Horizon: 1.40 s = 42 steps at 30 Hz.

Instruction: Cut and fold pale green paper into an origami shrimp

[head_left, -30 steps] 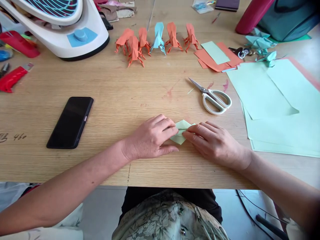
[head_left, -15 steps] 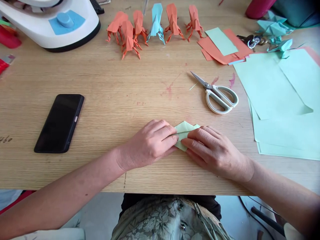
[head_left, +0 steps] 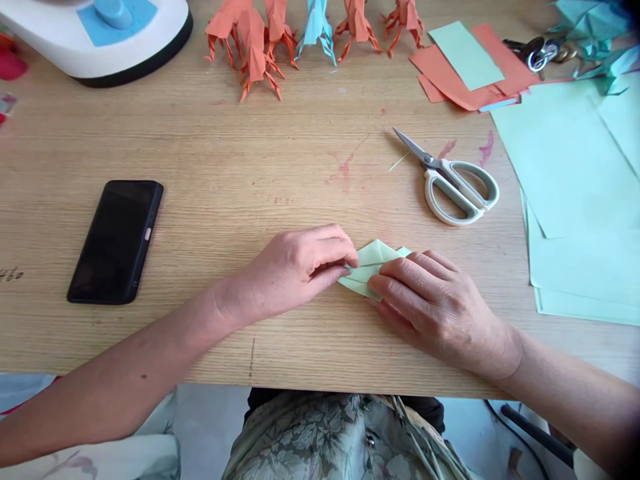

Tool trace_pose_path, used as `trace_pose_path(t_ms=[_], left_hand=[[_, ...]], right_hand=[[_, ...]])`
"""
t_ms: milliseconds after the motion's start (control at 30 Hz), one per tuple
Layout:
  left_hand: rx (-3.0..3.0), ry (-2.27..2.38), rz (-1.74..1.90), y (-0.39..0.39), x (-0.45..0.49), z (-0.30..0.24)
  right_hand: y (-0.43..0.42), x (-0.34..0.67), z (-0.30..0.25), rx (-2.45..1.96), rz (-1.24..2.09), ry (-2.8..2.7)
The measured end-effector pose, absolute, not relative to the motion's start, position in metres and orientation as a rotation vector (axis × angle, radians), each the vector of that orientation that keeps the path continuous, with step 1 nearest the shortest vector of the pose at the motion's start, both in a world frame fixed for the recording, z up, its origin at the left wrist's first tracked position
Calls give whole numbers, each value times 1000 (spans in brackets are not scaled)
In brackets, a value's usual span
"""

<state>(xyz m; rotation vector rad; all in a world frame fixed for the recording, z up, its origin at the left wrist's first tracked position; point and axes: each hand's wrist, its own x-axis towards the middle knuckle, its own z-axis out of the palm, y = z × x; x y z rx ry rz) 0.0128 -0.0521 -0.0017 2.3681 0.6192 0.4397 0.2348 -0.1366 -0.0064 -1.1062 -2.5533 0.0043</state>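
Observation:
A small folded piece of pale green paper (head_left: 374, 260) lies on the wooden table (head_left: 240, 167) near its front edge. My left hand (head_left: 295, 270) pinches the paper's left tip between thumb and fingers. My right hand (head_left: 433, 303) lies over the paper's right half, fingers pressed down on it. Most of the paper's right side is hidden under those fingers.
White-handled scissors (head_left: 450, 183) lie behind my right hand. Pale green sheets (head_left: 575, 200) are stacked at the right, orange and green scraps (head_left: 465, 67) behind them. Several orange origami figures (head_left: 250, 33) and a blue origami figure (head_left: 316, 27) stand at the back. A black phone (head_left: 116, 241) lies left, a white appliance base (head_left: 100, 33) far left.
My left fingers have curled from flat pressing into a pinch on the paper's left tip. The right hand stays on the paper. The view has tilted down slightly.

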Motion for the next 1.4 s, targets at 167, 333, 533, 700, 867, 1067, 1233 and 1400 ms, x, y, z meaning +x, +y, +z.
trace_pose_path(t_ms=[167,333,533,700,867,1067,1233,1400], left_hand=[[2303,585,333,-39,19,4],[2319,530,240,-29,24,9],[2311,453,195,-25,23,9],[2300,432,124,-23,22,14],[2238,417,80,-22,19,20],[2170,408,59,-18,16,21],[2127,399,19,-18,17,20],[2133,424,30,-19,16,17]], right_hand=[[-135,233,-6,-1122,-9,-2541],[-134,231,-7,-1158,15,-2531],[-133,230,-7,-1277,252,-2418],[-131,228,-6,-1343,325,-2333],[-131,227,-5,-1389,367,-2300],[-131,226,-6,-1425,381,-2283],[-131,225,-7,-1423,377,-2308],[-130,225,-7,-1401,375,-2324]])
